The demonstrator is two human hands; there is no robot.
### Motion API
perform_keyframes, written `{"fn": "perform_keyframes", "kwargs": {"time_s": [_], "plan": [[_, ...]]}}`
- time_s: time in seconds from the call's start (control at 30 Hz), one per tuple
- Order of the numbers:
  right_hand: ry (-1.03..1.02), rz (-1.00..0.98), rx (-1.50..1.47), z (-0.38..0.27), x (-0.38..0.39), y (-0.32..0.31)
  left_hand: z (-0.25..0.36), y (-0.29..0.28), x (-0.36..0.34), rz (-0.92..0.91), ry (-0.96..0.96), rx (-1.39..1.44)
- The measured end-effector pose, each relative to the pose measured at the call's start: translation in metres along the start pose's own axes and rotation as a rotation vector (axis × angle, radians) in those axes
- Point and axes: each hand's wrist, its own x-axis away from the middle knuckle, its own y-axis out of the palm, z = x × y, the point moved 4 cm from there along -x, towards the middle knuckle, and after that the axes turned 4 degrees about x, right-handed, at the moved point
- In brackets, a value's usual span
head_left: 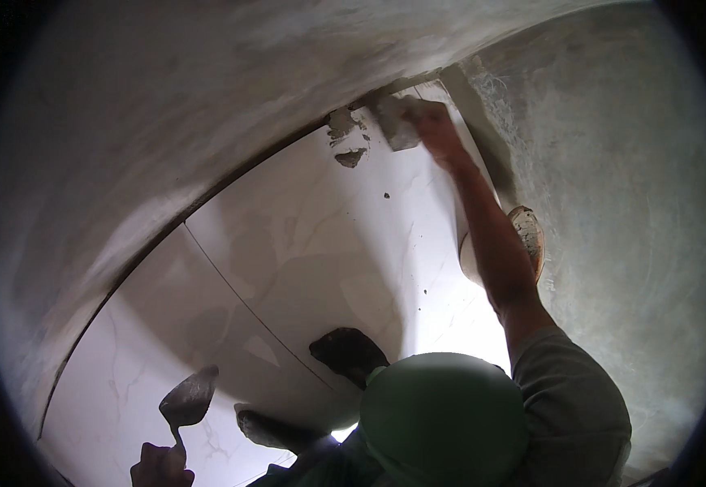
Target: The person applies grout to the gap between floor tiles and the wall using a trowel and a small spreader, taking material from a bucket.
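Beside right hand (pixel 432 115) gripping blurred flat grey tool (pixel 399 131), mortar (pixel 351 157) may smear if dragged; left hand (pixel 161 467) grips pointed trowel (pixel 190 399).

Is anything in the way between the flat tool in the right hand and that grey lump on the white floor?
Nothing visible. The right hand holds the flat tool beyond and right of the grey lump, with white floor showing between them.

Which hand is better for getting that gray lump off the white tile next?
Probably the right hand. It is reaching out close to the gray lump, holding a flat gray tool. The left hand holds a trowel, but it is much farther away, at the lower left.
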Motion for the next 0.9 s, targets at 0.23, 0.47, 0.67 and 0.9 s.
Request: {"fn": "perform_keyframes", "kwargs": {"time_s": [0.23, 0.47, 0.67, 0.9], "plan": [[0.033, 0.286, 0.766, 0.075, -0.078, -0.087, 0.023, -0.014, -0.028, -0.037, -0.160, -0.066], [0.280, 0.288, 1.072, 0.109, -0.107, -0.064, 0.028, -0.020, -0.037, 0.001, -0.122, -0.012], [0.281, 0.238, 1.064, 0.110, -0.110, -0.031, 0.035, -0.026, -0.049, -0.015, -0.126, 0.013], [-0.134, 0.137, 0.992, 0.077, -0.046, -0.008, 0.040, -0.028, -0.058, 0.003, -0.095, 0.048]]}}
